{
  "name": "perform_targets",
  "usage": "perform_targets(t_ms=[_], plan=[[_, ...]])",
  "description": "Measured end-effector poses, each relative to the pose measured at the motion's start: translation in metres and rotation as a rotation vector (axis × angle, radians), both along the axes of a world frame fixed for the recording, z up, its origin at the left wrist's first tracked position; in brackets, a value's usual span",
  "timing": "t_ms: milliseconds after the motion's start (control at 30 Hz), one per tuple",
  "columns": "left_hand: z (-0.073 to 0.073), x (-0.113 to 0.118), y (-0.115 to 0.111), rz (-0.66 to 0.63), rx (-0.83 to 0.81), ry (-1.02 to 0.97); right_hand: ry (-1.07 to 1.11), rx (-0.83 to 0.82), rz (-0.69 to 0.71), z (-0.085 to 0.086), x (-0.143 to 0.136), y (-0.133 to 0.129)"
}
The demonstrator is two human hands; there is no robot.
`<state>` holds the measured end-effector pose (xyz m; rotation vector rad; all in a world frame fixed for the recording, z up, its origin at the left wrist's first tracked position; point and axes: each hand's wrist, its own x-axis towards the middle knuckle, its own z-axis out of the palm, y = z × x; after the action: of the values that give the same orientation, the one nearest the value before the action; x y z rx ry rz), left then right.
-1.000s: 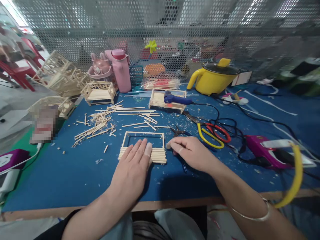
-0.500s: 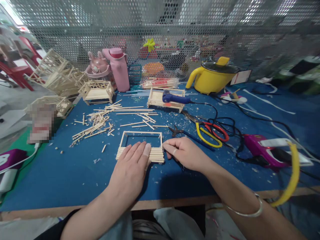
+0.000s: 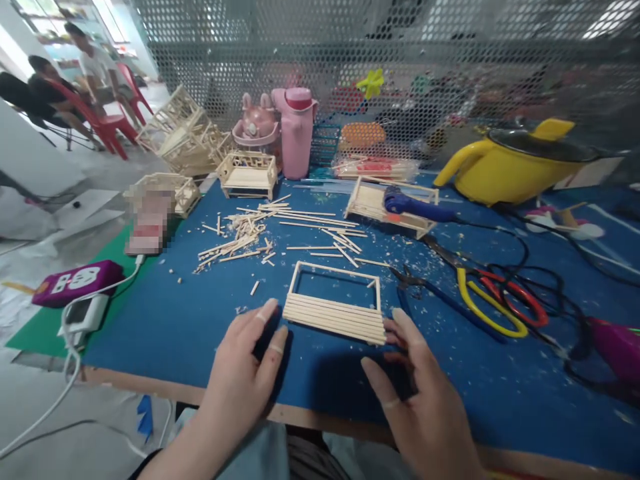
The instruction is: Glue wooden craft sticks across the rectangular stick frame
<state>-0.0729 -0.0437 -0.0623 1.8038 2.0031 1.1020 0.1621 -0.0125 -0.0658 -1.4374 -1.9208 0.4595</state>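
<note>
Wide on both sides, my left grip (image 3: 245, 363) and right grip (image 3: 427, 390) have thumb and fingers spread, with nothing pinched. Between them, on the blue-topped desk (image 3: 165, 327), lies the pale wooden stick frame (image 3: 334, 315), its near part covered by a row of slats, its far part a bare rectangle. It sits slightly askew, right end closer to me. The left fingertips are just beside its left end; the right ones are at the slat ends, and I can't tell whether they touch. I judge the step to be steadying or squaring this piece. To do it well, I'd bring both sides in evenly at the slatted ends, pressing lightly so the slats line up, and spare the thin far rails, which look likely to flex or snap. The blue-handled metal pliers (image 3: 450, 301) lie near its right side, so turning it that way needs care.
</note>
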Motion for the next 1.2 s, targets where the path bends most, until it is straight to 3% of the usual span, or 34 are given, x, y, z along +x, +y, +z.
perform_targets(t_ms=[133, 333, 600, 900, 1200], plan=[[0.002, 0.004, -0.001, -0.088, -0.025, -0.072, -0.021, -0.082, -0.042, 0.004, -0.002, 0.007], [0.002, 0.007, 0.005, -0.002, 0.0, 0.015, 0.065, -0.197, -0.054, 0.013, -0.006, 0.013], [-0.005, 0.007, 0.012, -0.038, 0.051, 0.013, 0.074, -0.12, -0.102, 0.011, -0.011, 0.01], [-0.002, 0.008, 0.012, -0.005, 0.011, -0.075, 0.141, -0.119, -0.114, 0.011, -0.012, 0.011], [-0.001, 0.005, 0.007, 0.025, -0.13, -0.316, 0.311, -0.171, -0.079, 0.01, -0.015, 0.012]])
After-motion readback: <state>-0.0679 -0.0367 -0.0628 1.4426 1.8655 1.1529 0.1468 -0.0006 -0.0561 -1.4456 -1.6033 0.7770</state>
